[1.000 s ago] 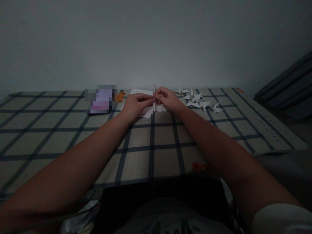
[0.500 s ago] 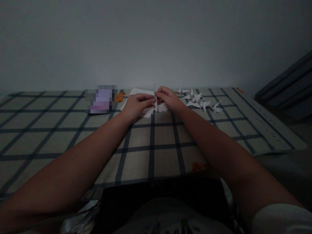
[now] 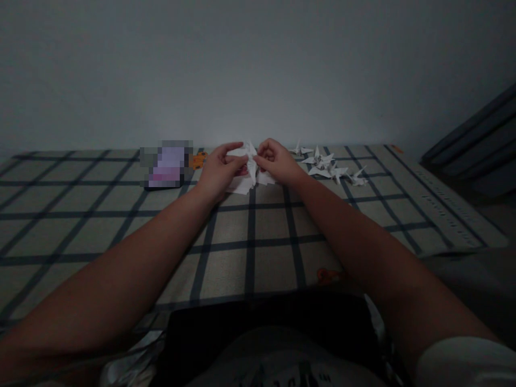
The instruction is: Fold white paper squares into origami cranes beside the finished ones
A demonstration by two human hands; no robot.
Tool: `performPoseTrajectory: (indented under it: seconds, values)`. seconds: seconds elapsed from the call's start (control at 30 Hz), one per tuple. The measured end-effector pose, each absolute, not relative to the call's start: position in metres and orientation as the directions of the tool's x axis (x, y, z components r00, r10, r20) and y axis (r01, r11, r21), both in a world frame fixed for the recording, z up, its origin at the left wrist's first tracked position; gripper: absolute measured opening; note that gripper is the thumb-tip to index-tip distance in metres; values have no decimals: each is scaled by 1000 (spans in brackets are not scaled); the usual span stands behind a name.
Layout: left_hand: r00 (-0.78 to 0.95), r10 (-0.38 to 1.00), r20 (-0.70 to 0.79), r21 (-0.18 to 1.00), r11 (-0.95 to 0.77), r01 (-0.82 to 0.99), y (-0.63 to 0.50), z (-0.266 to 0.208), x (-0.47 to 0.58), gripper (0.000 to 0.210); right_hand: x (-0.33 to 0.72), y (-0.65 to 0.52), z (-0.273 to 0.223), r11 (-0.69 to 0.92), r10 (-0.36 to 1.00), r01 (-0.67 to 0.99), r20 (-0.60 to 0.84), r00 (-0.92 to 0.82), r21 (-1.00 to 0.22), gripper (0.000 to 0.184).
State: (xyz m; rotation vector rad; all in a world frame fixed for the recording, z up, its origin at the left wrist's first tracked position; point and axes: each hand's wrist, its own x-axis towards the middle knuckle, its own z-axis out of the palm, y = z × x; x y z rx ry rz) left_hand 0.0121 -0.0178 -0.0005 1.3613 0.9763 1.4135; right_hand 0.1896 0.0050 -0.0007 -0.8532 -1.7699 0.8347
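Between my two hands, in the middle of the head view, is a white folded paper crane (image 3: 251, 161), its pointed ends up and down. My left hand (image 3: 221, 165) pinches its left side with the thumb, the index finger stretched out above. From the right, my right hand (image 3: 276, 160) grips the crane between thumb and curled fingers. Under the hands lie loose white paper sheets (image 3: 239, 186), partly covered by them. Several finished paper cranes (image 3: 322, 161) rest in a group to the right of my right hand.
A phone (image 3: 167, 165), blurred out, leans or lies left of the papers. The table is covered by a checked cloth (image 3: 226, 269) with orange figures, one of them (image 3: 199, 160) beside the phone. A plain wall (image 3: 258, 70) rises behind. Dark striped fabric (image 3: 479, 145) is at the far right.
The crane has turned from edge-on to showing a broader, spread shape and moved slightly left. My left index finger has lifted and straightened; my right fingers have curled more.
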Motion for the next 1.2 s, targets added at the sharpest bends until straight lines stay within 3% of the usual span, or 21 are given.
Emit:
performPoseTrajectory:
  seconds: [0.07,0.23,0.4,0.53,0.77,1.2]
  values:
    - [14,963,268,959,-265,-100,-18,1,12,45,189,7,-2,520,834,128,469,-289,-845,14]
    - [20,973,231,962,-225,-154,-16,3,11,17,191,5,0,570,790,190,470,-395,-799,18]
    - [83,984,155,954,-128,-271,-14,4,11,13,194,1,5,601,770,218,482,-418,-769,24]
    - [156,982,103,948,-49,-314,-18,8,10,15,194,2,3,516,819,156,432,-379,-842,27]
    - [138,975,173,971,-146,-188,-25,12,10,22,191,-2,7,364,897,52,336,-286,-930,19]
    - [60,957,284,959,-282,-32,-19,5,8,33,189,-1,9,396,901,43,379,-209,-917,19]
